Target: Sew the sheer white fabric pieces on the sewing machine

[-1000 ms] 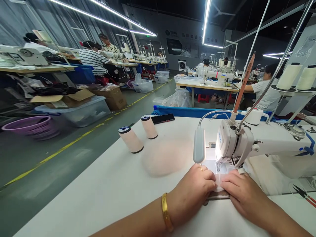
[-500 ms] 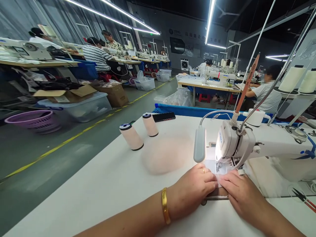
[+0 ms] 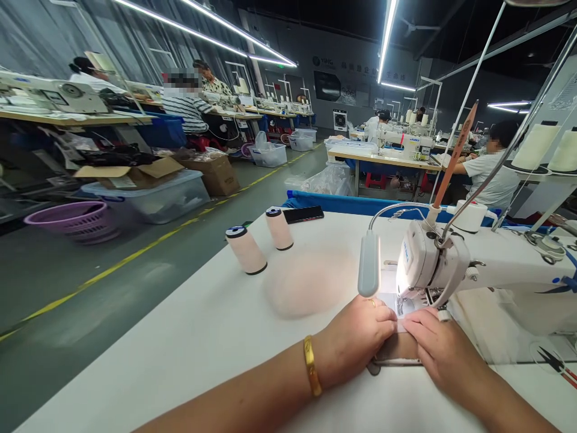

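Observation:
My left hand (image 3: 356,340), wearing a gold bracelet and a ring, has its fingers bent and closed at the left edge of a small piece of thin white fabric (image 3: 401,325). From the other side my right hand (image 3: 444,355) presses the same fabric, thumb and fingers together. The fabric lies just in front of the needle and presser foot of a white sewing machine (image 3: 419,258), whose lamp lights the spot. My fingers hide much of it. A brown plate (image 3: 399,347) shows between my hands.
Two thread spools (image 3: 246,251) and a black phone (image 3: 304,214) lie at the far left of the white table (image 3: 202,361). A grey lamp (image 3: 369,264) hangs beside my left hand. Red-handled snips (image 3: 559,365) rest at the right. Co-workers sit at other machines beyond.
The view has shifted slightly, so things appear further right. My hands stay by the needle; a little more of the brown plate shows between them.

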`<action>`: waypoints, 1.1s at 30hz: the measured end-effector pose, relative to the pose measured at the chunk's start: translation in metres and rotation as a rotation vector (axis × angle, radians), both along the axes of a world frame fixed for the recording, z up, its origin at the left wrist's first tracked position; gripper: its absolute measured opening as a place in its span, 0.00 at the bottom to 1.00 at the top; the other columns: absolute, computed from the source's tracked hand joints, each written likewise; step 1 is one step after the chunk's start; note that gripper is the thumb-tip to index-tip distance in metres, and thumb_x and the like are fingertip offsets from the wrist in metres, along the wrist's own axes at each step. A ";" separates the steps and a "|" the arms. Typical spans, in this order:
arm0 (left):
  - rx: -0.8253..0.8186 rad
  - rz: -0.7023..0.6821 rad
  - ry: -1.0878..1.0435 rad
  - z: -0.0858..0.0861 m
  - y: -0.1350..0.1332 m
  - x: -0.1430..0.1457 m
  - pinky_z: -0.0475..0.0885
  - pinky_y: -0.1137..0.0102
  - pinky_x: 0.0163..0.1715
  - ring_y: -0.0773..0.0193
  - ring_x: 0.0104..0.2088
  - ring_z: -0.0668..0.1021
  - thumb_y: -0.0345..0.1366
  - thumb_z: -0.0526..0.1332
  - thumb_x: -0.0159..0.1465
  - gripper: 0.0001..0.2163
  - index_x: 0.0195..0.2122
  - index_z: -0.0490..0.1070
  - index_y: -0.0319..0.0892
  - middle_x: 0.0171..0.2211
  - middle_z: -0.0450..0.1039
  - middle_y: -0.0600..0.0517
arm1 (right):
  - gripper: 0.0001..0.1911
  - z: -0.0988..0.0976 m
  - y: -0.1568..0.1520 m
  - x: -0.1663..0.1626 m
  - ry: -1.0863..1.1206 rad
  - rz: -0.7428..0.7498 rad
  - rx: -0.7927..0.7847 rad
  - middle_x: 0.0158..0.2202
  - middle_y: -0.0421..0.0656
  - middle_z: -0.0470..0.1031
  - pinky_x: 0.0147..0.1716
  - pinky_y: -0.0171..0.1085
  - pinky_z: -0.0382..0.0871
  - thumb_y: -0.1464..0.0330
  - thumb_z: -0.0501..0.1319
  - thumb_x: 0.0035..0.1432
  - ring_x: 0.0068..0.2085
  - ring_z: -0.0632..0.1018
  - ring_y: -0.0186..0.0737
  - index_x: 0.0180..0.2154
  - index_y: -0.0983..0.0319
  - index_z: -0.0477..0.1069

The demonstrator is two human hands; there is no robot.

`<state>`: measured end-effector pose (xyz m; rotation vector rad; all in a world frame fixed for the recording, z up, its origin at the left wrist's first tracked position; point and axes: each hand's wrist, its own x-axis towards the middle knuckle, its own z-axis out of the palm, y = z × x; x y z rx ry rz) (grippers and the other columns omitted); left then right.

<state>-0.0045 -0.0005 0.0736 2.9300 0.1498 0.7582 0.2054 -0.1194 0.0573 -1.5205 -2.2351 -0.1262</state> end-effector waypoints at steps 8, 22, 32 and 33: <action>0.006 0.040 0.011 -0.002 0.005 0.003 0.71 0.67 0.43 0.62 0.35 0.77 0.26 0.52 0.72 0.15 0.36 0.77 0.41 0.34 0.79 0.49 | 0.26 -0.005 0.004 0.002 0.012 -0.034 0.020 0.45 0.49 0.79 0.40 0.46 0.76 0.83 0.52 0.59 0.44 0.78 0.51 0.53 0.58 0.73; -0.084 0.110 0.028 0.001 0.007 0.004 0.71 0.63 0.48 0.56 0.43 0.79 0.34 0.60 0.72 0.05 0.44 0.75 0.42 0.43 0.79 0.48 | 0.26 -0.003 0.004 0.005 -0.025 -0.102 0.021 0.50 0.51 0.81 0.41 0.45 0.80 0.81 0.51 0.62 0.45 0.81 0.50 0.56 0.59 0.75; -0.114 0.218 0.188 0.026 -0.012 -0.002 0.69 0.60 0.40 0.58 0.35 0.73 0.46 0.66 0.67 0.19 0.23 0.69 0.41 0.36 0.73 0.49 | 0.26 0.000 -0.003 0.000 0.116 0.062 0.163 0.51 0.50 0.80 0.45 0.46 0.79 0.81 0.49 0.65 0.49 0.81 0.49 0.61 0.58 0.66; -0.133 0.193 0.190 0.026 -0.012 -0.002 0.69 0.60 0.41 0.58 0.35 0.73 0.43 0.65 0.67 0.16 0.26 0.70 0.41 0.36 0.73 0.50 | 0.27 0.003 -0.003 -0.003 0.127 0.114 0.161 0.51 0.49 0.80 0.46 0.46 0.78 0.81 0.49 0.65 0.49 0.80 0.48 0.62 0.58 0.65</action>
